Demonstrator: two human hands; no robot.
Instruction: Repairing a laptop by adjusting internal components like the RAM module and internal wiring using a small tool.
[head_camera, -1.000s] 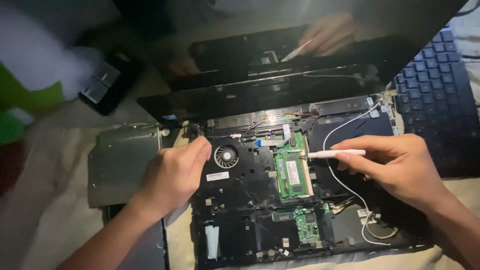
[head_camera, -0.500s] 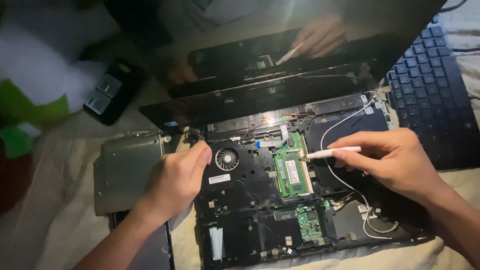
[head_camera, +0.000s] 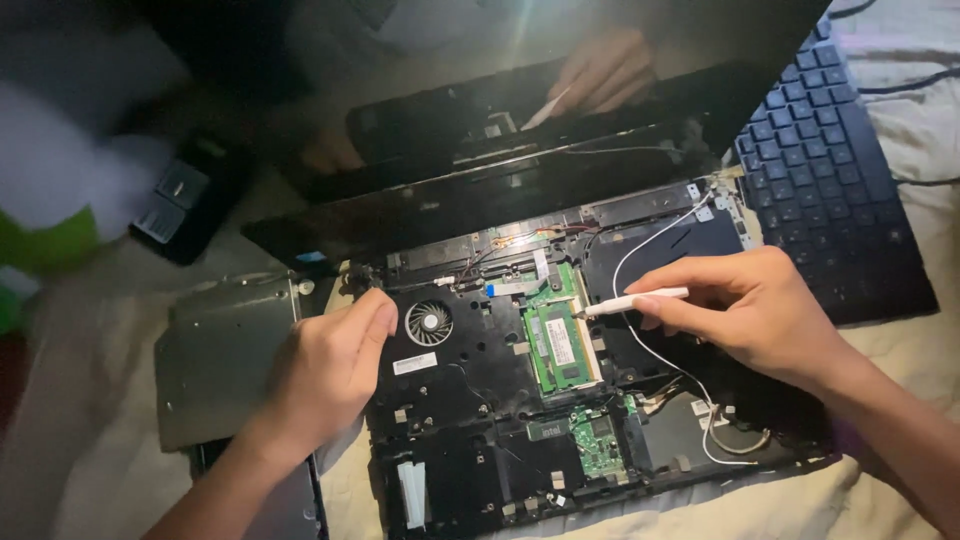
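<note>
Since the earlier frames: framing drifted slightly, both hands at much the same stations over the opened laptop.

Head view: right hand (head_camera: 760, 315) pinching a white slender tool (head_camera: 635, 301) between thumb and fingers, long axis near horizontal, tip pointing left and set at the right edge of the green memory module (head_camera: 560, 345) (contact at the tip too small to confirm). Module lying left of the right hand, long axis running away from the wearer, just right of the round fan (head_camera: 429, 323). Left hand (head_camera: 325, 365) loosely curled, grasping nothing, resting on the left rim of the laptop base (head_camera: 450, 400), farther from the module than the tool tip. Detached keyboard (head_camera: 830, 190) lying at far right.
</note>
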